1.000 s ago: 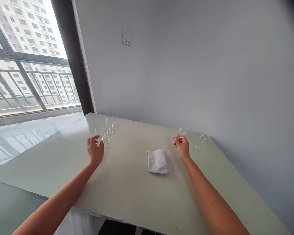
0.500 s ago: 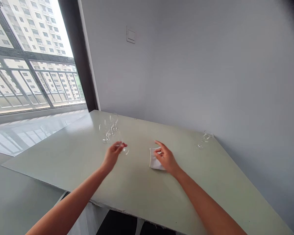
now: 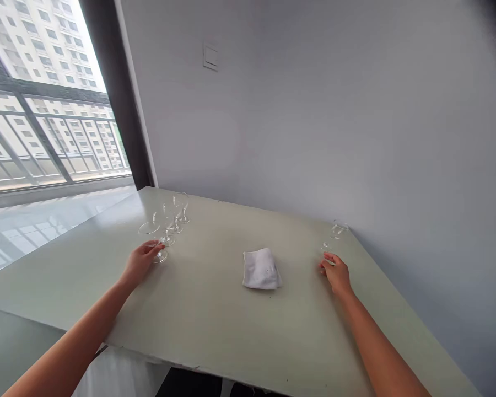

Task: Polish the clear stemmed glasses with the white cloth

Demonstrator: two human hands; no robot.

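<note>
My left hand (image 3: 139,262) is closed around the stem of a clear wine glass (image 3: 161,256), whose foot is at or just above the tabletop. It stands at the near end of a row of several clear stemmed glasses (image 3: 177,220). Over on the right, my right hand (image 3: 337,274) reaches toward another clear stemmed glass (image 3: 338,229). Its fingers are slightly bent and apart, just short of the glass's foot, with nothing visible in them. Between the hands, a folded white cloth (image 3: 261,270) lies on the table.
The pale green tabletop (image 3: 215,320) meets a grey wall (image 3: 297,121) along its back and right sides. A light switch (image 3: 210,57) is on the wall. At the left is a large window (image 3: 45,121) with a dark frame. Dark shapes show below the table's front edge.
My left hand has carried its wine glass leftward to the row of glasses. The right hand has moved away from the white cloth, rightward to the lone glass. The view has shifted slightly.
</note>
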